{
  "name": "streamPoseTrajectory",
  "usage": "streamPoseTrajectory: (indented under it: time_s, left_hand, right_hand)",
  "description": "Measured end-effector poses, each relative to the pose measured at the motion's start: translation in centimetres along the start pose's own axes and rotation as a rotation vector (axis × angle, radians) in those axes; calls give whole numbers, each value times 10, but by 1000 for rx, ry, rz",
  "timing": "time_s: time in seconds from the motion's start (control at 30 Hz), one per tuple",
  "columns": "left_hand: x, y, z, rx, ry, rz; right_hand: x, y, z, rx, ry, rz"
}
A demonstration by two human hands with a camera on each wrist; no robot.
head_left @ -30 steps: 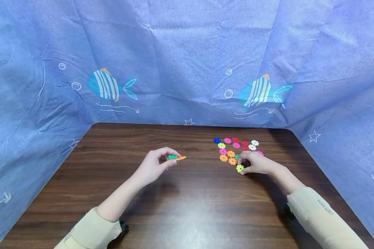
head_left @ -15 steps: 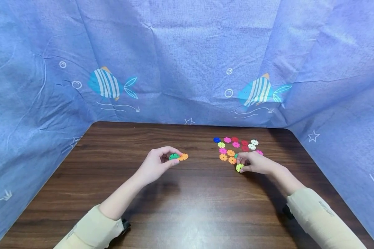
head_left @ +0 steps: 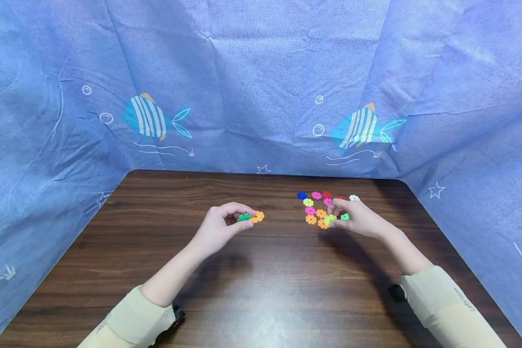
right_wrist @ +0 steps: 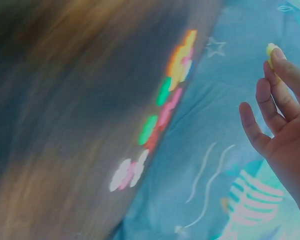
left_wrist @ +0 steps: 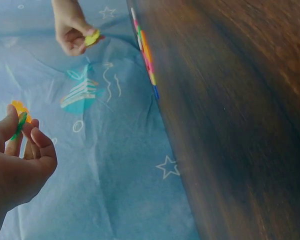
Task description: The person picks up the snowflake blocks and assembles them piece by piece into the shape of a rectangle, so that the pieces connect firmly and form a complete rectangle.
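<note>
My left hand (head_left: 224, 224) pinches a green flower-shaped plastic disc (head_left: 244, 217) joined with an orange one (head_left: 258, 217), above the middle of the table. In the left wrist view the green disc (left_wrist: 20, 126) stands edge-on between thumb and finger, the orange disc (left_wrist: 21, 109) behind it. A yellow-green flower disc (head_left: 330, 219) is pinched between the thumb and forefinger of my right hand (head_left: 358, 218), raised above the loose discs. In the right wrist view that yellow disc (right_wrist: 271, 50) sits at the fingertips, while the other fingers stay loosely bent.
Several loose flower discs lie at the back right of the brown table (head_left: 226, 290): a blue one (head_left: 302, 195), an orange one (head_left: 311, 219), a green one (head_left: 345, 217), a white one (head_left: 354, 197), plus pink and red ones. A blue fish-print cloth (head_left: 261, 87) hangs behind.
My right hand has lifted the yellow-green disc off the table and moved it up and slightly left. In my left hand, the orange disc has turned its face more into view.
</note>
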State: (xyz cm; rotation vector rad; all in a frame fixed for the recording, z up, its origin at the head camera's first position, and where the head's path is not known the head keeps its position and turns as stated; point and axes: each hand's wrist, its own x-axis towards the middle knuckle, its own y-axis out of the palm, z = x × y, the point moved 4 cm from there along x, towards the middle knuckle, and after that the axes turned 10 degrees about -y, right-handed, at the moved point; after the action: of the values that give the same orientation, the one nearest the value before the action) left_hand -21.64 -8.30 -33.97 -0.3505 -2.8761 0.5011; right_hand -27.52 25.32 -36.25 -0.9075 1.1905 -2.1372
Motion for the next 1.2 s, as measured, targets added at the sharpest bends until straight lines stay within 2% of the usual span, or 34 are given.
streamPoseTrajectory:
  time_s: [0.2,0.5,0.7,0.93,1.2]
  left_hand:
    - [1,1,4,-30,18,-12]
    - [2,5,3,10,-12,-26]
    - [3,8,-2,-5,-15,-18]
    - [5,13,-6,-26,-5,-14]
    - [7,20,-9,-59,20,-8]
  right_hand:
    - [9,-11,19,-31,-30,-102]
    - [23,-21,56,-42,-74,-284]
    - [31,-22,74,61,-88,-365]
    - [38,-17,92,108,-84,-415]
    - [46,-3,106,305,-107,-450]
